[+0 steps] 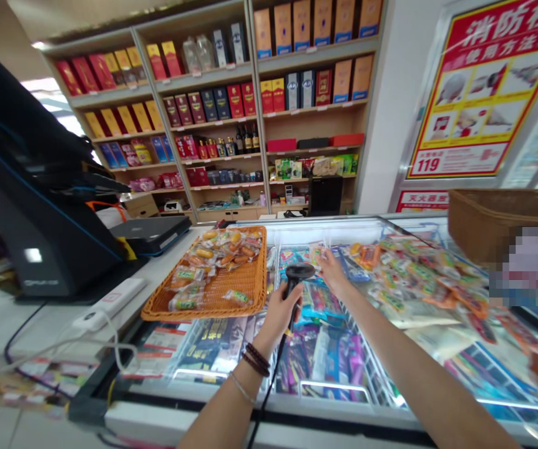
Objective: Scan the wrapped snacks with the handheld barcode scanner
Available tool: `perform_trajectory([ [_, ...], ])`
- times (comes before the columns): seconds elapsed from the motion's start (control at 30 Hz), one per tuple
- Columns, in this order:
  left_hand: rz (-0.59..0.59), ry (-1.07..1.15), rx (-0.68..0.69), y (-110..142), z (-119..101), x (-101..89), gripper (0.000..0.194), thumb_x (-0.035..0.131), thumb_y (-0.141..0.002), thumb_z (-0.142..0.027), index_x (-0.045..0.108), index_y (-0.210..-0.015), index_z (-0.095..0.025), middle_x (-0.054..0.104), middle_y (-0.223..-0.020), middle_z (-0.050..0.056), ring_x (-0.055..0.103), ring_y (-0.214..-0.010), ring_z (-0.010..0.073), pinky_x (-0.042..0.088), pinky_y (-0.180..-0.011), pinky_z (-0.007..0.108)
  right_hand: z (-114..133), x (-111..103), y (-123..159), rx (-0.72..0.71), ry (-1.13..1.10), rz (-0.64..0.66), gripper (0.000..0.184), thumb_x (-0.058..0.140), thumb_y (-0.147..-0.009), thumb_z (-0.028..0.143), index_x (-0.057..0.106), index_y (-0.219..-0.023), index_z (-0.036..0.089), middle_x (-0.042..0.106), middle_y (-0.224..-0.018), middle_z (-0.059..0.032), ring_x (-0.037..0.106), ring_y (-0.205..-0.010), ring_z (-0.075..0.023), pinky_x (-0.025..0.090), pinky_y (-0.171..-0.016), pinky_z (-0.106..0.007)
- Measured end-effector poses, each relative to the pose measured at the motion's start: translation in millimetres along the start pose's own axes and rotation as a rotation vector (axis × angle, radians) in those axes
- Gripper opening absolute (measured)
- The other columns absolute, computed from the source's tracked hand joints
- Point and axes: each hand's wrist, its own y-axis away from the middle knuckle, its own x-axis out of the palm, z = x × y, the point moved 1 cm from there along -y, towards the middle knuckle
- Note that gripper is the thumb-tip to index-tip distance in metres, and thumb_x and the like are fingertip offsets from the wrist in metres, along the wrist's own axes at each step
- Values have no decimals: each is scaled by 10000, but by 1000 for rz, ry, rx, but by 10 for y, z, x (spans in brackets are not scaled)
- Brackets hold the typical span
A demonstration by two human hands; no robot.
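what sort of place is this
Most likely a shop, near its checkout: a handheld scanner in the left hand, an apparent chest freezer holding packaged goods, and shelves of boxes and bottles behind.

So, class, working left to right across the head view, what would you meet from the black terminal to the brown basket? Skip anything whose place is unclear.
Black terminal → orange basket → scanner → right hand → brown basket.

Got a basket (220, 290) over left on the freezer (325, 413), loose packets (404, 268) over right, scanner (299, 271) in between, shelves (283, 63) way behind.
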Motion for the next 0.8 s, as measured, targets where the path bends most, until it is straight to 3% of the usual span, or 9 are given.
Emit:
perform_trajectory([
  [0.43, 45, -23, -26, 81, -95, -5, 753, 893, -644, -885, 588, -803, -216, 583, -659, -49, 473, -408, 68, 310, -402, 235, 16, 39, -20, 32, -10, -7, 580, 847, -695, 625, 581, -1142, 368, 865, -1102, -68, 836, -1056, -381, 627, -830, -498],
  [0.63, 68, -18, -30, 100, -114, -14, 740, 895, -662, -872, 582, -812, -219, 577, -649, -50, 467, -406, 70, 309, -412, 247, -7, 39, -33, 34, -37, -35, 512, 836, -753, 587, 621, -1152, 350, 878, -1083, -48, 857, -1081, -368, 654, -792, -459],
  [0.8, 92, -18, -45, 100, -104, -17, 738, 901, -657, -862, 577, -812, -217, 572, -654, -52, 458, -406, 65, 282, -407, 246, -10, 42, -55, 21, -85, -31, 537, 885, -679, 558, 616, -1090, 342, 865, -1020, -44, 857, -1071, -368, 664, -814, -457],
])
